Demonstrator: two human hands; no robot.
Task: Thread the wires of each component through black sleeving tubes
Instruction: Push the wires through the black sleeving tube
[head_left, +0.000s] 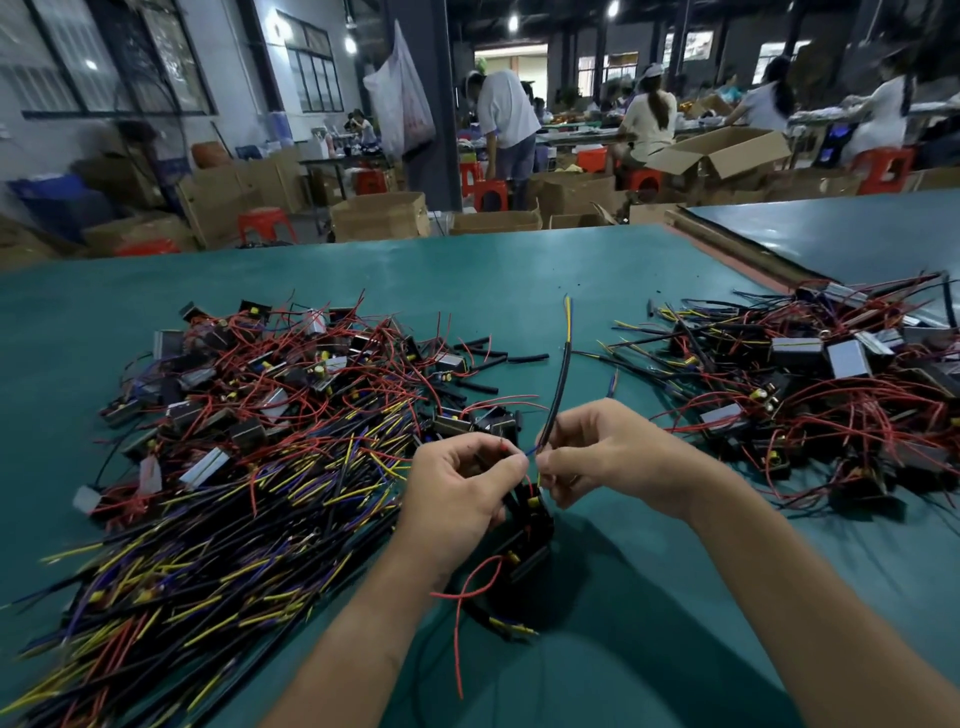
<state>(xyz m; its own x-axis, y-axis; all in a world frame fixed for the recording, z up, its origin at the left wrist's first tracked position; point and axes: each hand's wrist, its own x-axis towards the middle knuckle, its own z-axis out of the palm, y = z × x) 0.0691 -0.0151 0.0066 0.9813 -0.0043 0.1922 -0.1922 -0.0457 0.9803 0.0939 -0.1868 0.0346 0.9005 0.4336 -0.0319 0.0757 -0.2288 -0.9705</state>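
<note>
**Sleeving in progress: one component in hand, a large stock on either side.**
At lower centre the hands work almost touching. The left hand (462, 488) grips the boxy black component (530, 519), and the right hand (613, 452) pinches the lower end of a matte, flexible, gently bowed black sleeving tube (558, 384). Yellow and blue wire ends (568, 314) protrude from the tube's top, so this run is judged nearly through; a thin red lead (457, 623) hangs unsleeved. On the smooth green tabletop (519, 270), the left pile (285, 395) and right pile (810, 374) are tangled; which one is finished cannot be told.
</note>
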